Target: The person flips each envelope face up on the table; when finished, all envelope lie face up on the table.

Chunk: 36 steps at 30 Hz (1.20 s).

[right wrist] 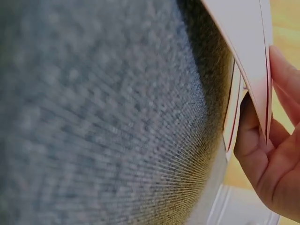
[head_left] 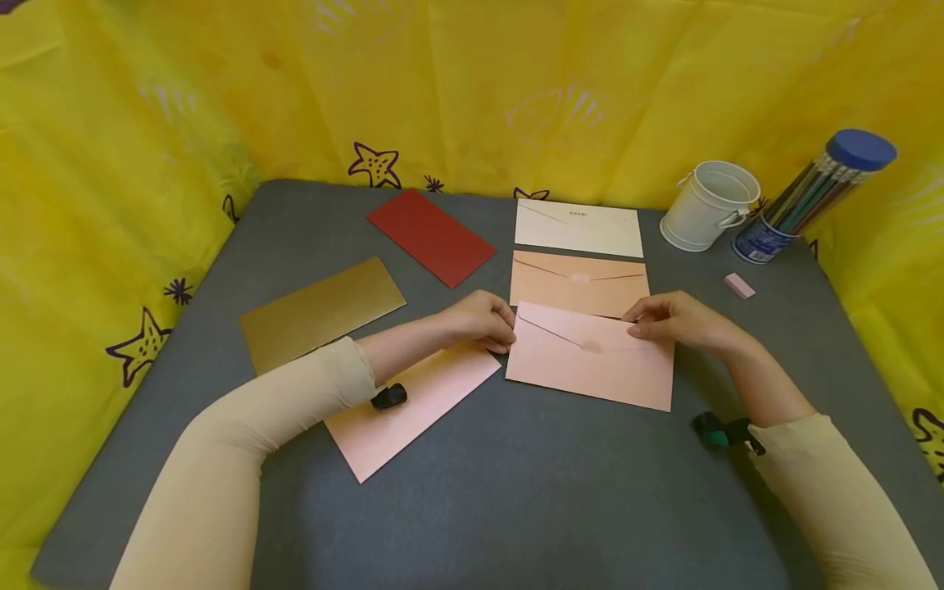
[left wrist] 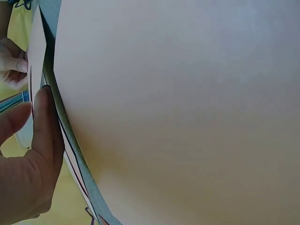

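Note:
A pink envelope (head_left: 590,360) lies flap-up on the grey table (head_left: 516,492), its far edge lapping a peach envelope (head_left: 578,281). My left hand (head_left: 483,319) pinches its upper left corner; in the left wrist view the fingers (left wrist: 44,136) lie along the envelope's edge (left wrist: 37,56). My right hand (head_left: 667,319) grips the upper right edge, and the right wrist view shows the thumb (right wrist: 251,136) under the lifted envelope (right wrist: 248,51). A second pink sheet (head_left: 420,401) lies under my left forearm.
A cream envelope (head_left: 578,228) sits behind the peach one, with a red sheet (head_left: 431,236) and a gold sheet (head_left: 320,311) to the left. At the back right stand a white bucket (head_left: 710,205), a tube of pencils (head_left: 811,197) and a pink eraser (head_left: 739,285). Yellow cloth surrounds the table.

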Motion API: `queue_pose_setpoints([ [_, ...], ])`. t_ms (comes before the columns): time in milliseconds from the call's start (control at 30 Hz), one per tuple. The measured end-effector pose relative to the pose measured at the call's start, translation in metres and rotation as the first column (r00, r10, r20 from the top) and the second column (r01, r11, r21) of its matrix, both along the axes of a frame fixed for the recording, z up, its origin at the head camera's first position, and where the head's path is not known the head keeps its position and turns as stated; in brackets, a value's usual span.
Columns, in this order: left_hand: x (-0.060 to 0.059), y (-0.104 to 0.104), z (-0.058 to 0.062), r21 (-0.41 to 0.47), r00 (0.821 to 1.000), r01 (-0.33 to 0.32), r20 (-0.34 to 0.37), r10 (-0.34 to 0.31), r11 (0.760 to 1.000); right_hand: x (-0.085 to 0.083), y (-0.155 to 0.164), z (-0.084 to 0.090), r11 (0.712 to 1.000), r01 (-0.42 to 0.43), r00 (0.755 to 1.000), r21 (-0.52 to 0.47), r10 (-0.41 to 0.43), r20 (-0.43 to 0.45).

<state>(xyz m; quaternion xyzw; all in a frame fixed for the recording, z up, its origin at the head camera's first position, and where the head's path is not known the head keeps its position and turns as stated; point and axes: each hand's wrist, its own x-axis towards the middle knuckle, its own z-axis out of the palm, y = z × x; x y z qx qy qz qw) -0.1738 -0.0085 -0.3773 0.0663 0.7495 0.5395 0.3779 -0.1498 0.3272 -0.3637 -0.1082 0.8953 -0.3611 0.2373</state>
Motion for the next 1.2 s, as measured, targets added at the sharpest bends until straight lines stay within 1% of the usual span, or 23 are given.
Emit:
queue_pose_setpoints([
  [200, 0.004, 0.003, 0.002, -0.046, 1.0, 0.021, 0.018, -0.02, 0.999, -0.005, -0.002, -0.002, 0.997, 0.016, 0.998, 0.082, -0.01, -0.064],
  [300, 0.005, 0.002, 0.002, -0.065, 1.0, 0.021, 0.014, -0.02, 0.998, -0.006, -0.004, -0.002, 0.991, 0.043, 0.995, 0.126, -0.032, -0.09],
  [400, 0.004, 0.001, 0.003, -0.077, 1.0, 0.02, 0.009, -0.02, 0.997, -0.007, -0.006, -0.002, 0.987, 0.071, 0.993, 0.146, -0.055, -0.108],
  [567, 0.003, 0.0, 0.005, -0.084, 1.0, 0.026, 0.017, -0.025, 0.996, -0.007, -0.008, -0.003, 0.987, 0.084, 0.989, 0.135, -0.066, -0.132],
  [767, 0.003, 0.0, 0.004, -0.086, 0.999, 0.028, 0.022, -0.026, 0.996, -0.007, -0.008, -0.005, 0.991, 0.09, 0.989, 0.095, -0.078, -0.126],
  [1200, 0.003, -0.001, 0.005, -0.121, 0.999, 0.048, 0.024, -0.046, 0.992, -0.007, -0.01, -0.008, 0.977, 0.136, 0.979, 0.161, -0.108, -0.175],
])
